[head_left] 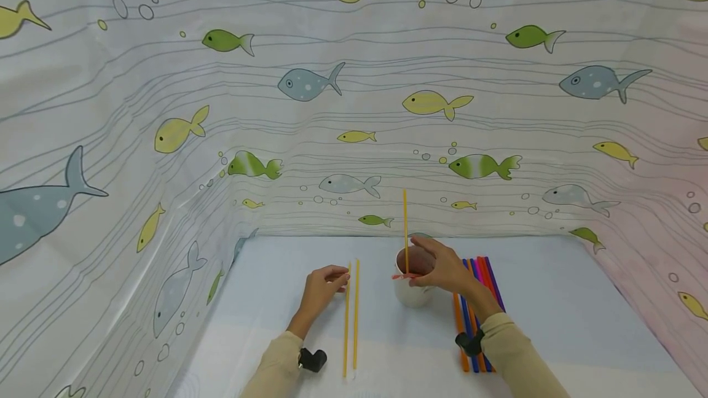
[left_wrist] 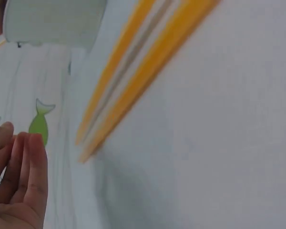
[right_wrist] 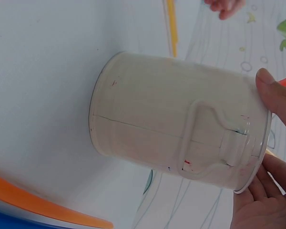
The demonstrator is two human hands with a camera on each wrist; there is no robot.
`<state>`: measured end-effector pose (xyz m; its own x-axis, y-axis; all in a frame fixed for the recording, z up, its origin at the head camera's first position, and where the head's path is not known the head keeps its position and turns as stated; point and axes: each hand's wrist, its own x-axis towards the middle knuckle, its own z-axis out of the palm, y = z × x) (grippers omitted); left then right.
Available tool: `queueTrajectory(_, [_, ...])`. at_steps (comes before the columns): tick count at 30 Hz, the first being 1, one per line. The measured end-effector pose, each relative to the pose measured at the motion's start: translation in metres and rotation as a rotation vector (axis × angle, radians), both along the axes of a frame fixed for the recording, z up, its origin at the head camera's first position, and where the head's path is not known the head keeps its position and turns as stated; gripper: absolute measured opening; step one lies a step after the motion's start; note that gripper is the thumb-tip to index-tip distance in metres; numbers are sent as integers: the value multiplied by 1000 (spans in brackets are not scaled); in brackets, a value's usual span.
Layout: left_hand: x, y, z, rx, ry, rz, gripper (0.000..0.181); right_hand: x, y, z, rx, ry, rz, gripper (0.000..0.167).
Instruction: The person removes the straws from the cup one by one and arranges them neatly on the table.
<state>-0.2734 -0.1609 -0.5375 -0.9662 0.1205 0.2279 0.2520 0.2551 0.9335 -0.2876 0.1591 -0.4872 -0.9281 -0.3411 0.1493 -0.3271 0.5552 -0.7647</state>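
Note:
A cream mug [head_left: 412, 295] stands on the table; its side handle [right_wrist: 187, 138] shows in the right wrist view. My right hand [head_left: 447, 269] grips the mug at its rim, thumb on the near side and fingers across the opening. By that thumb lies a short red-orange strip [head_left: 398, 276] at the rim, mostly hidden. One thin yellow stick [head_left: 405, 220] rises upright at the mug's mouth. Left of the mug, two yellow sticks [head_left: 356, 324] lie side by side. Near their far ends is my left hand [head_left: 321, 290], fingers loosely bent, with nothing seen held.
Several coloured sticks [head_left: 474, 324] in orange, blue, pink and purple lie together to the right of the mug, partly under my right forearm. A fish-patterned cloth [head_left: 354, 158] forms walls behind and beside the white table [head_left: 558, 318].

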Motion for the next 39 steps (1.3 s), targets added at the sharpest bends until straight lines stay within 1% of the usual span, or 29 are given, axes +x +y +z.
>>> queueTrajectory(3, [8,9,28,-29,60,-25,20,0,0,1,-5,3,-2,101])
queueTrajectory(5, [10,14,38,-43,105,-30,20,0,0,2,-9,6,-2,101])
queueTrajectory(6, [14,17,47,-45,124,-40,20,-1,0,2,-10,6,-2,101])
queueTrajectory(8, [17,23,56,-50,160,-47,20,-1,-1,2,-15,6,-5,100])
queueTrajectory(10, [19,28,62,-45,200,-58,21,-1,-1,2,-16,6,-8,99])
queueTrajectory(12, [22,34,66,-29,246,-75,22,-1,-1,2,-17,5,-11,98])
queueTrajectory(15, [26,43,70,14,322,-126,22,-2,-1,1,-11,8,-13,100])
queueTrajectory(20, [35,57,75,96,402,-215,23,-1,-1,1,-9,19,-7,102])
queueTrajectory(24, [41,66,79,93,472,-260,24,0,0,1,-14,40,-3,101])
queueTrajectory(27, [45,72,81,53,528,-273,25,0,1,0,-8,56,8,99])
queueTrajectory(30, [47,77,82,31,555,-286,24,0,1,-1,-6,69,16,99])
queueTrajectory(34, [47,82,81,28,570,-296,24,1,1,-2,-12,73,20,101])
queueTrajectory(39, [47,87,80,27,588,-280,23,1,1,-2,-15,71,21,103])
